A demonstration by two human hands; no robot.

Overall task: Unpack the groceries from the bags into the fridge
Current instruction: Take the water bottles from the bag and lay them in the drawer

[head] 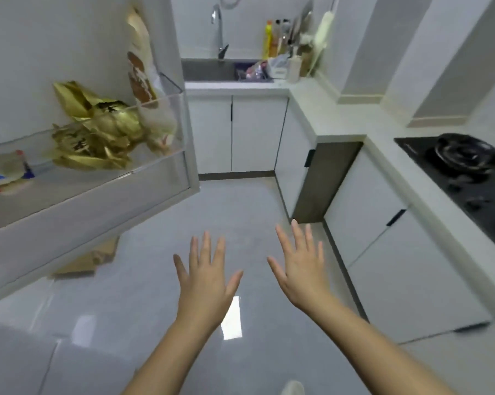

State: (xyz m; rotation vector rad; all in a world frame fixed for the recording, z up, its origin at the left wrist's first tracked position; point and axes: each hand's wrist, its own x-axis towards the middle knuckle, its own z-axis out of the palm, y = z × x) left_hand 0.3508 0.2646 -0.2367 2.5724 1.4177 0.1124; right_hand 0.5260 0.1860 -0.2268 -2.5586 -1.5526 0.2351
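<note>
Left hand [205, 283] and right hand [303, 275] were spread flat over the floor, nothing held. The brown paper bag [98, 259] sat well left of them, half hidden under the fridge door [69, 223]. We judged it light and crumply, so grip the top edge. Gold packets [98, 129] sat in the door shelf [112, 183].

Legible text: none | dark printed marks are showing on gold packets [98, 132] in the fridge door shelf [158, 166], blurring beyond any reading
</note>
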